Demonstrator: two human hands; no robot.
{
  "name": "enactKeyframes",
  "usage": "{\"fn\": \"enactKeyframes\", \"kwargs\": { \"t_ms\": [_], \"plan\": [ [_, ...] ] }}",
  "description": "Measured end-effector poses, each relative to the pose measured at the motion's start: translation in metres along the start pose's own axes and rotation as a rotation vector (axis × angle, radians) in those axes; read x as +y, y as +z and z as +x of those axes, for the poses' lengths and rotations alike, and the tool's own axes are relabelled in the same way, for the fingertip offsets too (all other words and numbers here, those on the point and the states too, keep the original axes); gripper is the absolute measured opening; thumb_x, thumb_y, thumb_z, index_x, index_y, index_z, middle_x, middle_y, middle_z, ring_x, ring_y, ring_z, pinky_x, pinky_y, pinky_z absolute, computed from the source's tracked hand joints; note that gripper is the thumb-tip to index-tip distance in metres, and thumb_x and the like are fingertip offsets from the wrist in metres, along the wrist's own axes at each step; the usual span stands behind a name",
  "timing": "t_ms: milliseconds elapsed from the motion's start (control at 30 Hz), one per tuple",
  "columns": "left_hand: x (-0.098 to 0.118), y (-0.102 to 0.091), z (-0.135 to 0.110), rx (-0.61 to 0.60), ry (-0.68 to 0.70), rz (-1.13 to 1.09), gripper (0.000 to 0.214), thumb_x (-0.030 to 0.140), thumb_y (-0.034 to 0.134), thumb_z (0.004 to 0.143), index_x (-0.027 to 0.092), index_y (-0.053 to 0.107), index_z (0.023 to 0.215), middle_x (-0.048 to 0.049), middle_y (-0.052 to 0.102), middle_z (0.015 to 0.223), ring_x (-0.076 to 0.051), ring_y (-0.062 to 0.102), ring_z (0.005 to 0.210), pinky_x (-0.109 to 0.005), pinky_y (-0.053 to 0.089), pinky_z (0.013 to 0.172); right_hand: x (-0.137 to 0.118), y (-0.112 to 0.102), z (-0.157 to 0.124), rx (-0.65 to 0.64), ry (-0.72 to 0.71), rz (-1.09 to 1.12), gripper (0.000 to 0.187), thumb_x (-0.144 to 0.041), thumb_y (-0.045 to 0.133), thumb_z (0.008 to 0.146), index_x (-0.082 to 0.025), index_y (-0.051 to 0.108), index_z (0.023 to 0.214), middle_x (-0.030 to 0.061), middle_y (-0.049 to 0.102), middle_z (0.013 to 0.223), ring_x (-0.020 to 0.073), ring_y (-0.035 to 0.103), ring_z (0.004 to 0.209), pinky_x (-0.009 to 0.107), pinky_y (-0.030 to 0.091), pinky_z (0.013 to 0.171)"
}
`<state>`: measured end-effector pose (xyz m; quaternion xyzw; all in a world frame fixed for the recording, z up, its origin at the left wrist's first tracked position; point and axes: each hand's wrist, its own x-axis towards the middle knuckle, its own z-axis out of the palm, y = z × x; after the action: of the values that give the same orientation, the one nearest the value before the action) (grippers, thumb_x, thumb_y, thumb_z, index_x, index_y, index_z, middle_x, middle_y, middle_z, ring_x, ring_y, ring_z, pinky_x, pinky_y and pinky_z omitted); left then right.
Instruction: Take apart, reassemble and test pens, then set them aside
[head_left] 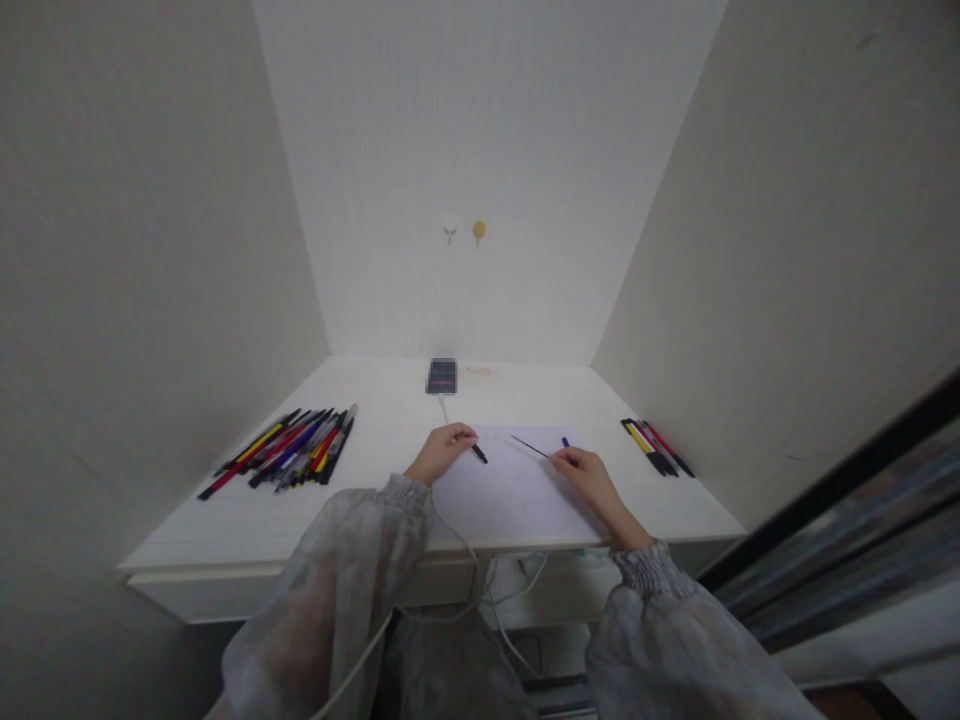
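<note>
Over a white sheet of paper (499,500), my left hand (444,452) pinches a short black pen part (479,454), possibly a cap; most of it is hidden by the fingers. To the right, my right hand (586,472) grips a thin dark stick like a pen refill (529,446), which points left toward the other hand. A small blue tip (565,441) shows just above the right fingers. Whether it belongs to something in that hand or lies behind it, I cannot tell. The two hands are apart.
Many pens (300,450) lie piled on the desk's left, in black, red, yellow, blue and grey. Several more pens (657,447) lie at the right. A phone-like device (442,376) with a white cable stands at the back. Walls enclose three sides; two hooks (478,230) hang behind.
</note>
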<state>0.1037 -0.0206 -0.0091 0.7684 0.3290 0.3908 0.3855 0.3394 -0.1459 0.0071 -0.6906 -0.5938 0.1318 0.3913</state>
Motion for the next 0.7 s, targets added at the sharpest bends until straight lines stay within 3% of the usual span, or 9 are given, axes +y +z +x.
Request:
{"fn": "enactKeyframes", "kwargs": {
  "t_ms": [133,300,700],
  "plan": [
    [0.000,0.002,0.004,-0.079,0.011,0.047,0.026,0.034,0.047,0.074,0.016,0.063,0.082,-0.0035,0.063,0.073,-0.014,0.053,0.066,-0.023,0.039,0.061,-0.001,-0.001,-0.004,-0.003,-0.003,0.004,0.027,-0.036,0.045,0.069,-0.014,0.059,0.062,0.0019,0.055,0.054,0.0137,0.047,0.053,0.023,0.034,0.050],
    [-0.001,0.006,0.007,-0.186,0.047,0.277,0.024,0.035,0.053,0.069,0.017,0.062,0.081,-0.0017,0.060,0.067,-0.013,0.051,0.059,-0.022,0.035,0.054,-0.001,-0.001,-0.007,-0.009,0.003,0.035,0.028,-0.037,0.046,0.069,-0.014,0.060,0.062,0.0025,0.056,0.055,0.0144,0.049,0.054,0.023,0.034,0.051],
    [0.002,0.010,0.008,-0.138,0.002,0.441,0.030,0.046,0.058,0.065,0.018,0.060,0.078,-0.0029,0.061,0.071,-0.016,0.053,0.065,-0.024,0.034,0.057,-0.003,0.006,-0.014,-0.003,0.032,0.107,0.025,-0.035,0.047,0.070,-0.015,0.059,0.064,0.0011,0.055,0.055,0.0139,0.048,0.055,0.022,0.035,0.051]
  ]
}}
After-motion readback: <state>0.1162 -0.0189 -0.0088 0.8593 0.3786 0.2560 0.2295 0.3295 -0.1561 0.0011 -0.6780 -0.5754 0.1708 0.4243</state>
